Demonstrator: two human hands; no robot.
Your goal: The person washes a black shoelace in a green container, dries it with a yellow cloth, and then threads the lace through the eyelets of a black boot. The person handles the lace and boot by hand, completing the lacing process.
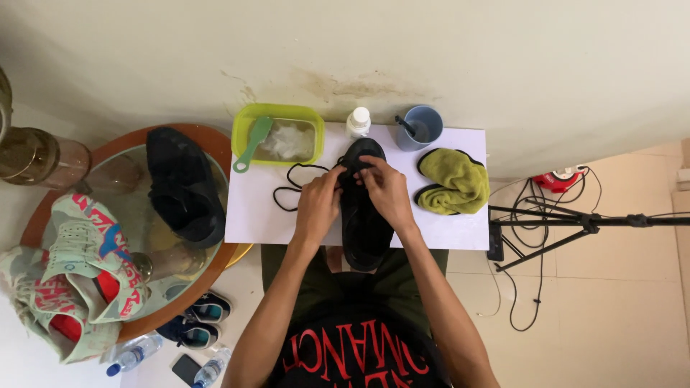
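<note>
Hands (352, 194) on black shoe (363, 223), lace (291, 190), green tub (278, 134), yellow cloth (453, 183)

Bright, even, soft-shadowed daylight; sharp centre, slight wide-angle bowing at edges

A white table (460, 230) carries a black shoe (363, 237) in the middle, a lace (291, 188) and green tub (277, 134) far left, a bottle (358, 122) and blue cup (422, 128) far, and a yellow cloth (453, 183) right.
</note>
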